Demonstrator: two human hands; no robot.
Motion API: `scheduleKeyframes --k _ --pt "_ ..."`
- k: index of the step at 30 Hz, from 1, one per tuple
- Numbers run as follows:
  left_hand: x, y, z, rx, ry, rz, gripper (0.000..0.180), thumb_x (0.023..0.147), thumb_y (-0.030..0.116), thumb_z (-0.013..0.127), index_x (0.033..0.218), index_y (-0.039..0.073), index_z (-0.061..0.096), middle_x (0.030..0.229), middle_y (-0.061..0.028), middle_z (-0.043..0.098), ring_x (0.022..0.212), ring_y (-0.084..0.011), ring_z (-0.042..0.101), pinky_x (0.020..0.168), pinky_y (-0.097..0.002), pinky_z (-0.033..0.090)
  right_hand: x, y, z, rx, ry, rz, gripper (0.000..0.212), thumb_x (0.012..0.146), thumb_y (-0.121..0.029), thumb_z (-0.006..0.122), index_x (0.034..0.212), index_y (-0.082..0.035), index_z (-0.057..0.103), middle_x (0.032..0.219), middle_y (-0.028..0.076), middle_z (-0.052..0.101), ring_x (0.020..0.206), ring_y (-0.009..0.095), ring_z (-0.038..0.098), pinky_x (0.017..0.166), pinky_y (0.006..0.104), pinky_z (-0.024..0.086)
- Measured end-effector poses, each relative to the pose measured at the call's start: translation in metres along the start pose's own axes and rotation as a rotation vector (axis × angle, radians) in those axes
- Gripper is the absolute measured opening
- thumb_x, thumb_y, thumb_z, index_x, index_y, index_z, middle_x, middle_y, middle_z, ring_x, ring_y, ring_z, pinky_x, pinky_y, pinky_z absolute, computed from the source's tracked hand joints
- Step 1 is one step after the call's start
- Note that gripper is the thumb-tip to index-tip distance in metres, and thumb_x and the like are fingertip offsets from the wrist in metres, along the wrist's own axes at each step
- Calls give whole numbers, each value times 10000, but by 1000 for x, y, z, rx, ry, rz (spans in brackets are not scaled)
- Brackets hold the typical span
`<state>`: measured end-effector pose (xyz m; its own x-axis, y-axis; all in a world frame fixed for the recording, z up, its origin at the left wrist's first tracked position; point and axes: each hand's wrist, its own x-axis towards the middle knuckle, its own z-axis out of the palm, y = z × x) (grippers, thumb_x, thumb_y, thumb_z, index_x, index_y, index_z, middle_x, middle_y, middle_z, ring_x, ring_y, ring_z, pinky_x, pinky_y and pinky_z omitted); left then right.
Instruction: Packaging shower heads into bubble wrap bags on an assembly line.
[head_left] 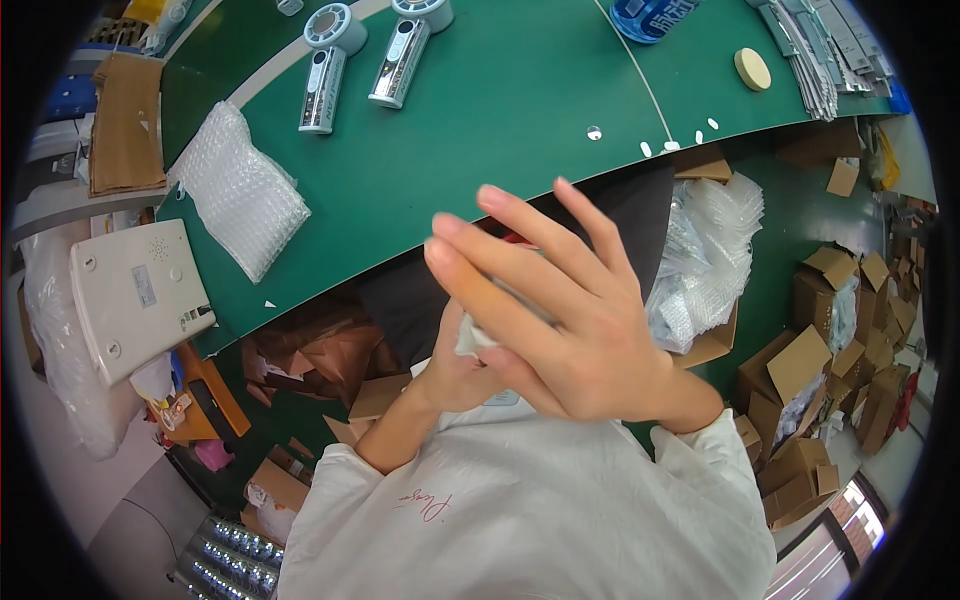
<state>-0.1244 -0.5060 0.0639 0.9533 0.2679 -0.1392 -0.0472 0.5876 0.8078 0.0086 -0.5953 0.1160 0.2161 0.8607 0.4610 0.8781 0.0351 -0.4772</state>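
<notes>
The near edge of the green worktop [450,150] curves from between 8 and 9 o'clock up to 2 o'clock, passing behind the person's raised hands at the centre. Green surface stretches toward 12 o'clock, bounded by folded bubble wrap [240,195] at 10, two pale-blue handheld fans [322,90] near 11 and a blue bottle [645,20] at 1. Open cartons [785,375] crowd the floor between 3 and 4. The right hand [590,335] is open, its long fingers extended and apart toward 11 o'clock, its thumb at the edge of a white piece [468,337]. Behind it, the left hand [458,378] touches that piece too, but its fingers are mostly hidden, so their closure cannot be told. The white piece lies between the two hands, soft-looking and crumpled, mostly covered; whether cloth or paper is unclear.
</notes>
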Motion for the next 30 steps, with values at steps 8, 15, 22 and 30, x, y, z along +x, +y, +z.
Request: scheduleKeyframes --k 8,15,22,30 --pt "-6 -17 -11 192 63 -29 686 839 40 665 1452 44 357 1298 -132 572 1081 -233 619 900 -272 516 9 14 7 125 -86 78 424 926 -190 538 1304 -8 601 1350 135 605 1258 283 559 1130 494 336" --pt "-4 -13 -1 83 162 -193 665 847 41 666 1447 39 379 1328 -130 563 1171 -247 579 949 -298 493 17 1 20 72 19 85 432 917 -184 542 1304 2 594 1350 132 606 1248 269 569 1145 477 329" --pt "13 -12 4 127 222 -195 672 856 48 670 1456 30 369 1329 -142 560 1161 -248 581 924 -318 501 6 43 20 224 -161 181 440 921 -192 542 1310 10 577 1345 142 602 1214 275 591 1132 455 351" --pt "28 -28 -3 193 133 53 707 839 -13 657 1458 32 318 1146 -148 610 824 -210 616 672 -279 516 -1 11 28 -82 183 125 347 926 -181 559 1175 48 636 1206 159 669 1083 288 647 998 413 477"
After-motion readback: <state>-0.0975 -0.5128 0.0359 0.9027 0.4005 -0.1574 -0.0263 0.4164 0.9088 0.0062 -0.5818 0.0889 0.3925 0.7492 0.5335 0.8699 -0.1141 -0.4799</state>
